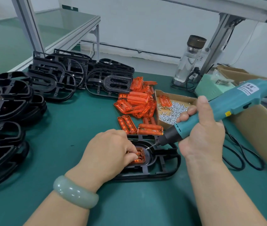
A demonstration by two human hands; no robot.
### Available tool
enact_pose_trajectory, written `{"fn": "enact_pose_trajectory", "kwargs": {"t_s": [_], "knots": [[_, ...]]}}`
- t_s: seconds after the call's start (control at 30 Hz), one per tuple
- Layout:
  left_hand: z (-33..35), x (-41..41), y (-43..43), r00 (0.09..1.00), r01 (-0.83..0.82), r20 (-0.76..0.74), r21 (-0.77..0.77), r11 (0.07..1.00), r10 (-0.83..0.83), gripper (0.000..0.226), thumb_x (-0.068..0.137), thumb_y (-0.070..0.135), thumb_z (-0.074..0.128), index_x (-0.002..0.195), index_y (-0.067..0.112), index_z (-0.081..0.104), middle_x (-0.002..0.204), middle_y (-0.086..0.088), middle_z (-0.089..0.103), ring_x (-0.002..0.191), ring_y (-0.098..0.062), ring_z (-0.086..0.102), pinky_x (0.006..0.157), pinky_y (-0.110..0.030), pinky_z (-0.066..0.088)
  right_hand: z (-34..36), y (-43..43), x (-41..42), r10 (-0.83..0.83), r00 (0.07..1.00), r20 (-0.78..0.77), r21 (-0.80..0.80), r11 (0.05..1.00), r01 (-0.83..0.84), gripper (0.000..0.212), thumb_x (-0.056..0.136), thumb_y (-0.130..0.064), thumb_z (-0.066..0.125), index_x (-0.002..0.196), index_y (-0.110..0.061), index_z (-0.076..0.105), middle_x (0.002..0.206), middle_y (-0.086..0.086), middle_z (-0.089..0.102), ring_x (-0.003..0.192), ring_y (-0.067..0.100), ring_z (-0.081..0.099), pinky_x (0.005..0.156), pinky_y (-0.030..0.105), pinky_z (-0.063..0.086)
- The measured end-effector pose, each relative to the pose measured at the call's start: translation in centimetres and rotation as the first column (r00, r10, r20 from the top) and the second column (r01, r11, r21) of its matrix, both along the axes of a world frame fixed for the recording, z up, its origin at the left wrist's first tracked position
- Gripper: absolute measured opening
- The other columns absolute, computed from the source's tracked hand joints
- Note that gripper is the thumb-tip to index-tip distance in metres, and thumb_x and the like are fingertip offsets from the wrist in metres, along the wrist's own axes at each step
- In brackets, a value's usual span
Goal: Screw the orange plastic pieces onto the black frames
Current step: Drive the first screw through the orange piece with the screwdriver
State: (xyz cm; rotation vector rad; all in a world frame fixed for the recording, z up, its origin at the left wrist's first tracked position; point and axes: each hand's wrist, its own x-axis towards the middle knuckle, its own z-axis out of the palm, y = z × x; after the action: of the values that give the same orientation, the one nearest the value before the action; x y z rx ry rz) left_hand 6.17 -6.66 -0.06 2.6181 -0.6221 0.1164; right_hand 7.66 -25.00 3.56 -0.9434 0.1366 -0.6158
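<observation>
Green work table point(61, 124), seen from above; its near and left edges are cut off. Stacked black frames point(8, 101) fill the left side, the outer stacks running out of view, and more stacks point(59, 74) stand at the rear. A cardboard box point(258, 128) at the right is only partly in view, its contents hidden.

One black frame point(162, 163) lies flat on the table, near the front and centre. The left hand point(108, 148) covers its left part. The right hand point(201, 132) is wrapped round the barrel of a teal electric screwdriver point(227, 103), held at a slant with its bit pointing down and left; the cable end is cut off at the right edge.

Loose orange pieces point(137, 101) lie heaped behind the frame, beside a shallow card tray of screws point(173, 110).

An orange piece point(140, 158) sits in the frame's central recess, largely hidden under the left fingers, which curl down on it and hold it in place. A screw point(148, 147) shows at the bit tip, just above the recess; whether it has entered a hole cannot be made out.
</observation>
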Motion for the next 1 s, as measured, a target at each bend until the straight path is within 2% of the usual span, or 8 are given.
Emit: {"fn": "enact_pose_trajectory", "kwargs": {"t_s": [0.23,0.37,0.53,0.67,1.0], "knots": [[-0.1,0.1,-0.1,0.998,-0.013,-0.058,-0.006,1.0,0.012,0.016,0.086,0.041,0.059,0.097,0.042,0.07,0.092,0.013,0.055,0.095,-0.008,0.051,0.077,-0.03,0.046,0.2,0.3,0.1,0.072,0.997,0.018,-0.071,0.995,-0.07,0.013,0.083,-0.022,0.066,0.073,-0.022,0.059,0.058,-0.003,0.05,0.045,0.012,0.048,0.048,0.022,0.043],[-0.2,0.3,-0.1,0.997,0.019,-0.072,-0.022,1.0,-0.02,0.016,0.086,0.038,0.061,0.097,0.039,0.072,0.09,0.012,0.055,0.093,-0.009,0.052,0.079,-0.032,0.047,0.6,0.7,0.1,0.121,0.992,0.021,-0.113,0.987,-0.118,0.021,0.083,-0.02,0.065,0.064,-0.029,0.065,0.057,-0.003,0.05,0.044,0.013,0.048,0.048,0.023,0.043],[-0.3,0.3,0.0,0.997,0.036,-0.062,-0.058,0.998,-0.04,0.014,0.085,0.035,0.063,0.094,0.036,0.074,0.087,0.011,0.055,0.089,-0.01,0.053,0.077,-0.031,0.046,0.8,1.2,0.0,0.138,0.99,0.011,-0.115,0.984,-0.135,0.012,0.083,-0.019,0.064,0.073,-0.025,0.06,0.058,-0.001,0.049,0.045,0.013,0.047,0.048,0.023,0.042],[-0.4,0.3,0.0,0.998,0.041,-0.054,-0.065,0.997,-0.044,0.014,0.085,0.035,0.063,0.094,0.036,0.074,0.088,0.01,0.056,0.09,-0.011,0.053,0.078,-0.032,0.047,0.9,1.4,0.0,0.13,0.992,-0.004,-0.136,0.982,-0.129,0.014,0.093,-0.014,0.06,0.081,-0.018,0.055,0.057,-0.002,0.049,0.045,0.013,0.047,0.048,0.023,0.042],[-0.3,0.3,0.0,0.998,0.031,-0.055,-0.07,0.997,-0.035,0.014,0.084,0.036,0.064,0.094,0.036,0.074,0.09,0.009,0.057,0.092,-0.011,0.053,0.079,-0.031,0.046,1.4,1.9,0.0,0.184,0.983,-0.027,-0.266,0.946,-0.184,0.011,0.093,-0.014,0.06,0.085,-0.016,0.054,0.054,-0.003,0.05,0.044,0.014,0.047,0.045,0.022,0.041]]}}
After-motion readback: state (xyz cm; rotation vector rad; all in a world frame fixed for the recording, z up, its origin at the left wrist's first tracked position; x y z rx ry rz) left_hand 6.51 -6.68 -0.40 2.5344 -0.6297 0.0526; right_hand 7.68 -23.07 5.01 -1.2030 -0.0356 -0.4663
